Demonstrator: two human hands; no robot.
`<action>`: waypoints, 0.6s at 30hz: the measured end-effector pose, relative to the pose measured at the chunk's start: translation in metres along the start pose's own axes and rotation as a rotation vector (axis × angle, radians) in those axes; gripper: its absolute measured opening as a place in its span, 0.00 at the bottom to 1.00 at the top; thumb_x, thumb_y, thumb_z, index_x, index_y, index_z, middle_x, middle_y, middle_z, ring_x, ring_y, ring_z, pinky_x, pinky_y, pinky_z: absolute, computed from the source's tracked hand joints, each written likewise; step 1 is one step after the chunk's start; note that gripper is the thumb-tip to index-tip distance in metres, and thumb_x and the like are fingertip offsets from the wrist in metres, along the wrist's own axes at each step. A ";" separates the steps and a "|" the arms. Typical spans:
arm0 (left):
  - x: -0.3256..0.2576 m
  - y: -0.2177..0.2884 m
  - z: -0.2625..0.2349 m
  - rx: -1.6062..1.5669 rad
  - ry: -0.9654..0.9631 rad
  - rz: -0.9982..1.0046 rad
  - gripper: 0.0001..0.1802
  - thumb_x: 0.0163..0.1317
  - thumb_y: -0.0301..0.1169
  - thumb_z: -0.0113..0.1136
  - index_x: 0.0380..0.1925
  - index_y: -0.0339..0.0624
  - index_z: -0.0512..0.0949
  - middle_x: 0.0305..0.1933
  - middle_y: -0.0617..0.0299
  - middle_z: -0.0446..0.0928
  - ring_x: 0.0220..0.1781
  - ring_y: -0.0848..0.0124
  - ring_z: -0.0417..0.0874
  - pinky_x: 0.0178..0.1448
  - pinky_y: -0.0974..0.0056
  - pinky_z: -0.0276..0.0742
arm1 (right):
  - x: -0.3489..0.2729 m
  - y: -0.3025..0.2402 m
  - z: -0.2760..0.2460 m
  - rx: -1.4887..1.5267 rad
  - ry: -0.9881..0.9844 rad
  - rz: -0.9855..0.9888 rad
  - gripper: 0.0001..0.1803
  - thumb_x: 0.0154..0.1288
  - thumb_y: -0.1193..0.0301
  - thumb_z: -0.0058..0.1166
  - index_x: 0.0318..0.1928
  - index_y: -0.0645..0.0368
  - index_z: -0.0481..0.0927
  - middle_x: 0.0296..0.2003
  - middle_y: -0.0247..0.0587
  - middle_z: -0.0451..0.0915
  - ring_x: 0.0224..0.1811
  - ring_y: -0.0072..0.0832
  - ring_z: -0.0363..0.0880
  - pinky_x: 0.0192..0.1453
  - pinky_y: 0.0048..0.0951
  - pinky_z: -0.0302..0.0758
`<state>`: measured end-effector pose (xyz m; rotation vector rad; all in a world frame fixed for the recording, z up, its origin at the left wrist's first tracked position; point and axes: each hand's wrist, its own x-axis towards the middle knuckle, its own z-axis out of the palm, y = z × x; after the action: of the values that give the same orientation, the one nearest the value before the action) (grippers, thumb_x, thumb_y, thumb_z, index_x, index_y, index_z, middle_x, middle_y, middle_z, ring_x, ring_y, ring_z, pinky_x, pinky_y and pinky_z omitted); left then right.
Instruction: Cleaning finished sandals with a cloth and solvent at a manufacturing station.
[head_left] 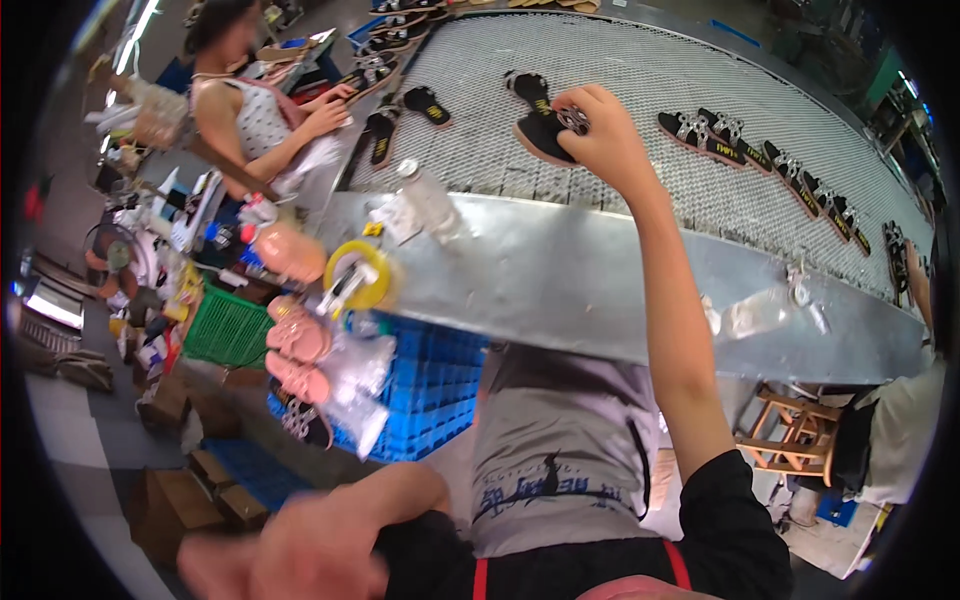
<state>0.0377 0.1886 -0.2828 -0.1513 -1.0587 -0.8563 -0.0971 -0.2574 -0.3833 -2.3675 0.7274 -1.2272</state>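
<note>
Bright, even light; a ceiling strip lamp [140, 25] glares at eleven o'clock. Fisheye bends the bench [600, 280] edge, corners go black. Left hand [290, 550] at seven o'clock is motion-blurred.

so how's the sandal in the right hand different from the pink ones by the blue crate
The black sandal sits on the mesh conveyor with the right hand gripping its silver buckle strap; the pink sandals lie stacked below the belt by the blue crate, untouched. One is dark, the others pale. Both are flat open sandals.

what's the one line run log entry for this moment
right hand: grips black flat sandal with silver buckle on grey mesh conveyor belt | left hand: low, blurred, empty
</note>
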 end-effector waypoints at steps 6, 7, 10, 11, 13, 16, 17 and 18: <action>-0.065 -0.105 -0.056 1.088 0.440 -0.138 0.10 0.55 0.15 0.72 0.33 0.36 0.80 0.40 0.57 0.79 0.43 0.66 0.81 0.46 0.66 0.77 | -0.130 -0.168 -0.051 0.031 0.204 -0.093 0.17 0.49 0.79 0.63 0.43 0.59 0.85 0.49 0.46 0.82 0.53 0.45 0.80 0.58 0.41 0.77; -0.079 -0.117 -0.057 1.013 0.624 -0.209 0.07 0.59 0.14 0.69 0.32 0.36 0.81 0.40 0.59 0.79 0.42 0.69 0.80 0.47 0.67 0.77 | -0.151 -0.191 -0.053 0.031 0.220 -0.007 0.17 0.48 0.79 0.65 0.43 0.59 0.85 0.49 0.46 0.82 0.50 0.43 0.81 0.54 0.40 0.79; -0.125 -0.140 -0.071 0.966 0.658 -0.235 0.07 0.68 0.22 0.65 0.45 0.35 0.81 0.51 0.53 0.81 0.50 0.65 0.83 0.57 0.63 0.78 | -0.197 -0.220 -0.050 -0.012 0.293 0.024 0.18 0.49 0.79 0.68 0.44 0.59 0.86 0.51 0.48 0.80 0.49 0.44 0.79 0.51 0.40 0.78; -0.120 -0.149 -0.058 0.963 0.647 -0.237 0.07 0.68 0.22 0.65 0.45 0.35 0.81 0.51 0.53 0.81 0.50 0.65 0.83 0.57 0.63 0.78 | -0.210 -0.227 -0.045 -0.016 0.304 0.026 0.18 0.49 0.79 0.68 0.44 0.59 0.86 0.51 0.48 0.80 0.49 0.44 0.79 0.51 0.40 0.78; -0.102 -0.156 -0.023 0.331 0.769 -0.084 0.24 0.75 0.40 0.61 0.62 0.37 0.72 0.64 0.43 0.76 0.62 0.56 0.82 0.68 0.54 0.76 | -0.231 -0.244 -0.035 -0.002 0.316 0.133 0.21 0.51 0.77 0.70 0.48 0.60 0.85 0.53 0.49 0.77 0.50 0.47 0.78 0.53 0.42 0.78; -0.116 -0.160 -0.042 0.853 0.531 -0.144 0.33 0.77 0.45 0.56 0.72 0.37 0.60 0.73 0.37 0.68 0.69 0.49 0.78 0.72 0.48 0.73 | -0.242 -0.253 -0.030 -0.100 0.128 -0.053 0.23 0.54 0.75 0.71 0.52 0.60 0.83 0.55 0.50 0.76 0.52 0.49 0.77 0.56 0.43 0.78; -0.116 -0.164 -0.051 0.744 0.639 -0.152 0.30 0.78 0.40 0.55 0.72 0.39 0.59 0.70 0.35 0.71 0.65 0.45 0.80 0.68 0.45 0.78 | -0.243 -0.254 -0.038 -0.042 0.032 -0.025 0.23 0.55 0.74 0.71 0.53 0.59 0.83 0.54 0.51 0.77 0.53 0.50 0.78 0.57 0.45 0.78; -0.112 -0.163 -0.056 0.738 0.650 -0.172 0.30 0.78 0.40 0.55 0.72 0.39 0.59 0.70 0.35 0.71 0.65 0.45 0.80 0.68 0.45 0.78 | -0.244 -0.249 -0.047 -0.046 0.023 -0.005 0.23 0.55 0.74 0.71 0.53 0.59 0.83 0.54 0.51 0.77 0.53 0.50 0.78 0.57 0.45 0.78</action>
<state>-0.0574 0.1109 -0.4479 0.7995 -0.7096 -0.5529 -0.1871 0.0825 -0.3775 -2.3967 0.7656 -1.2546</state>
